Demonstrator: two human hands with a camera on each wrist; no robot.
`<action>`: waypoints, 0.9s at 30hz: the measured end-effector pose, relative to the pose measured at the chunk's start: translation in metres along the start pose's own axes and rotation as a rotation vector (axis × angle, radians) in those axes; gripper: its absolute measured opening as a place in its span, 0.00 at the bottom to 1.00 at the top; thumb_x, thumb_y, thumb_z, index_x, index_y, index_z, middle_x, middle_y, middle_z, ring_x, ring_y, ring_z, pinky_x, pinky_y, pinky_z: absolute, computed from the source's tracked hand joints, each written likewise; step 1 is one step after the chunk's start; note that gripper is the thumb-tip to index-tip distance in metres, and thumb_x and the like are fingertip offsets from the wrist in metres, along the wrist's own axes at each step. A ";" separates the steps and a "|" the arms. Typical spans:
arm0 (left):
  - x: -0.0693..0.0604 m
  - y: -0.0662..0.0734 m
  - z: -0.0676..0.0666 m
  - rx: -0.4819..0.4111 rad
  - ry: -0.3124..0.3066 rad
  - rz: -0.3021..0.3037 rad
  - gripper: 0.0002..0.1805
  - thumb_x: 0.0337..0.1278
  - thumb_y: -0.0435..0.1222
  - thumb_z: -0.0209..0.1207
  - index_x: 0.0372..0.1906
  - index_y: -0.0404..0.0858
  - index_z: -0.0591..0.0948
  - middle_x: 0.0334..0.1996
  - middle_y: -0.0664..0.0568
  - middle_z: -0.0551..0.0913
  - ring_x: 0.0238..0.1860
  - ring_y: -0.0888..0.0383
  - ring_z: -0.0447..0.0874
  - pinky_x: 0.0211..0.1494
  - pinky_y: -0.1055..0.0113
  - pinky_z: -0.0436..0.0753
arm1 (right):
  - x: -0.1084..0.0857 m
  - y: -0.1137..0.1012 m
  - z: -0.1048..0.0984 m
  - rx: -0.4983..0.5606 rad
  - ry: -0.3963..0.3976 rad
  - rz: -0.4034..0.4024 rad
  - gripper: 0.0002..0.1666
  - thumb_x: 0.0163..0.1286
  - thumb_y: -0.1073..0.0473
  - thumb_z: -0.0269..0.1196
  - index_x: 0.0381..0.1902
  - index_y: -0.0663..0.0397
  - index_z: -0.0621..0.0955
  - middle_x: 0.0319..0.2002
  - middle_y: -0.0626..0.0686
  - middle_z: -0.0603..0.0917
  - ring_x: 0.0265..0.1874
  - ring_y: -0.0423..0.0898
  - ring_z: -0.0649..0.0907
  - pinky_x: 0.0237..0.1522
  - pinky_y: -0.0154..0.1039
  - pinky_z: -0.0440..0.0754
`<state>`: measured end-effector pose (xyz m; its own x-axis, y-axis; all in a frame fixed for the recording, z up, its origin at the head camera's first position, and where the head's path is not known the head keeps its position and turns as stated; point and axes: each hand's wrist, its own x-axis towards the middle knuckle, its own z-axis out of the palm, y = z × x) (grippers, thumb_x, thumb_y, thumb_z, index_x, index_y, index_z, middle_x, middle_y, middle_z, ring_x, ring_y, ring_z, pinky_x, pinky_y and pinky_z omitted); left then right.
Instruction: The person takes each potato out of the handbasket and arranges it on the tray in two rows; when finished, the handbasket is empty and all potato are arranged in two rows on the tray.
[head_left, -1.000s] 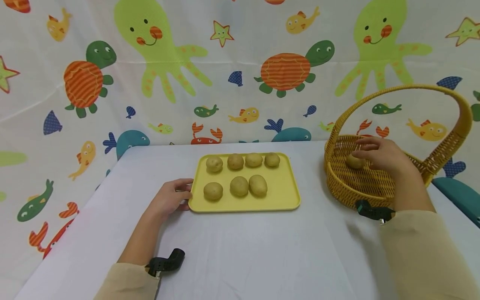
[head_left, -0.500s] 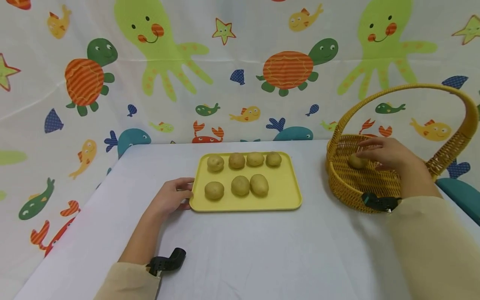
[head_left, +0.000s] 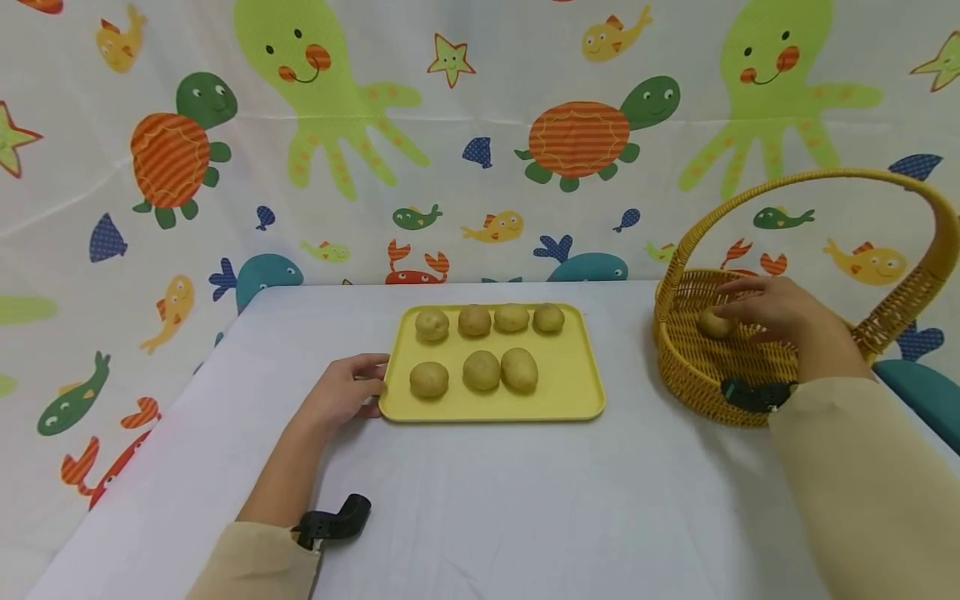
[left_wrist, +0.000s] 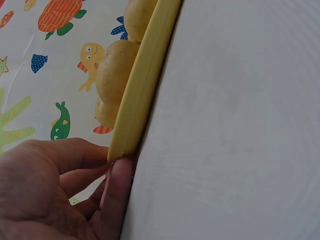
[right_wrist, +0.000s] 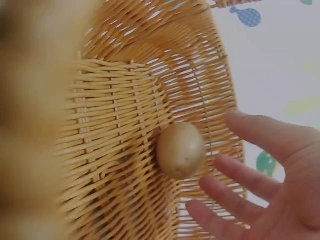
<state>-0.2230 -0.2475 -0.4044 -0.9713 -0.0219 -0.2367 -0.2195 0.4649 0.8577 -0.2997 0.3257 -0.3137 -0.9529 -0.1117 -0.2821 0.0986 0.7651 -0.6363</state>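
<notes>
A yellow tray [head_left: 558, 404] lies on the table, bearing several potatoes [head_left: 482, 370] in two rows. At its left end my left hand [head_left: 347, 390] holds the tray's edge; the left wrist view has thumb and forefinger at the tray's corner [left_wrist: 131, 125]. To the right, my right hand [head_left: 783, 315] hangs inside a wicker basket [head_left: 697, 387], its fingers spread and loosely bent. Just beyond its fingertips, a single potato [right_wrist: 181, 150] lies in the basket against the wall. A small gap shows between fingers and potato in the right wrist view.
The basket's tall arched handle [head_left: 810, 176] rises over my right wrist. A white cloth [head_left: 525, 508] covers the table. Behind it hangs a curtain [head_left: 450, 183] printed with sea animals. Black straps with a camera [head_left: 333, 523] sit on both wrists.
My right hand has shifted slightly to the right in the basket, with its fingers a little apart from the potato. The head view has tilted slightly. My left hand stays at the tray.
</notes>
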 end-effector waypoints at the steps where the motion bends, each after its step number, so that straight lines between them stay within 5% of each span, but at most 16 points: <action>1: 0.000 0.000 0.000 0.000 0.000 0.002 0.31 0.68 0.30 0.55 0.76 0.36 0.69 0.61 0.38 0.74 0.49 0.49 0.81 0.42 0.66 0.89 | 0.001 -0.001 -0.001 -0.007 -0.002 0.007 0.43 0.80 0.48 0.55 0.81 0.65 0.54 0.76 0.77 0.53 0.71 0.76 0.64 0.63 0.66 0.79; 18: 0.002 -0.002 -0.002 -0.017 -0.006 0.013 0.31 0.68 0.31 0.56 0.75 0.37 0.70 0.61 0.38 0.74 0.48 0.50 0.80 0.42 0.67 0.89 | 0.019 0.013 0.006 -0.106 -0.102 0.025 0.47 0.76 0.50 0.60 0.79 0.69 0.52 0.74 0.81 0.50 0.69 0.80 0.60 0.63 0.72 0.75; 23: 0.002 -0.002 -0.002 -0.017 -0.008 0.012 0.31 0.68 0.31 0.56 0.76 0.36 0.69 0.62 0.38 0.74 0.49 0.50 0.81 0.42 0.67 0.89 | 0.021 0.015 0.010 -0.184 -0.024 -0.039 0.39 0.72 0.54 0.64 0.73 0.69 0.65 0.66 0.80 0.64 0.55 0.69 0.75 0.51 0.57 0.83; 27: 0.002 -0.002 -0.002 -0.020 -0.011 0.010 0.31 0.68 0.30 0.56 0.76 0.36 0.69 0.62 0.38 0.74 0.48 0.50 0.81 0.41 0.67 0.89 | 0.022 0.016 0.014 -0.130 -0.011 -0.051 0.36 0.68 0.57 0.68 0.68 0.70 0.70 0.58 0.76 0.70 0.44 0.58 0.80 0.40 0.44 0.86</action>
<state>-0.2244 -0.2503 -0.4060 -0.9724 -0.0081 -0.2332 -0.2121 0.4476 0.8687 -0.3153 0.3268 -0.3402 -0.9523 -0.1590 -0.2604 0.0116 0.8340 -0.5516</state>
